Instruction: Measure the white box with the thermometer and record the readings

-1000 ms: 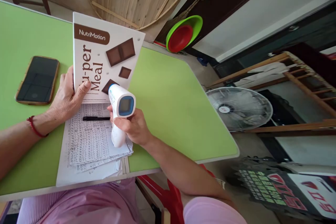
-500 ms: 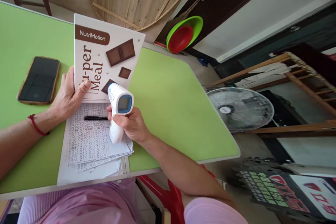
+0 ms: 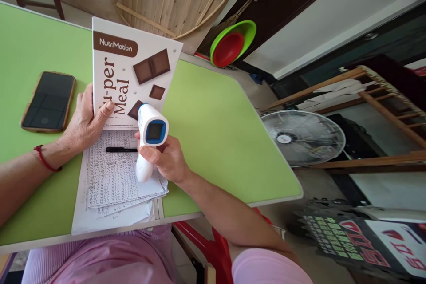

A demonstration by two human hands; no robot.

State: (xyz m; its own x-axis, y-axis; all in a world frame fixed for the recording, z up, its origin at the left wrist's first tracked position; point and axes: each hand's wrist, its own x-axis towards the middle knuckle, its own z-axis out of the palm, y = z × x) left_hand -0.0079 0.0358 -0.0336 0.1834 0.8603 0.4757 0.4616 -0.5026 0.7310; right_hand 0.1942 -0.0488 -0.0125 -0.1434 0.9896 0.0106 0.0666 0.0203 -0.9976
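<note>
My left hand [image 3: 87,117] grips the lower left edge of a white box [image 3: 116,75] printed with "NutriMotion" and chocolate pieces, its thumb across the front. The box is held up, tilted, over the green table. My right hand [image 3: 169,157] is wrapped round the handle of a white infrared thermometer [image 3: 145,166]. Its blue-framed screen faces me and looks dark, and its front end is close to the box's lower edge. Whether they touch, I cannot tell. Beneath lie handwritten sheets [image 3: 113,177] with a black pen [image 3: 120,149] across them, partly hidden by the thermometer.
A phone [image 3: 49,102] in a brown case lies on the green table [image 3: 213,142], left of my left hand. Past the right edge of the table stands a fan [image 3: 302,137]. Green and red basins [image 3: 229,49] are behind it, and a red stool [image 3: 213,248] is below.
The thermometer's screen has gone from grey to dark, and its handle has tilted slightly. Both hands and the box keep nearly the same place.
</note>
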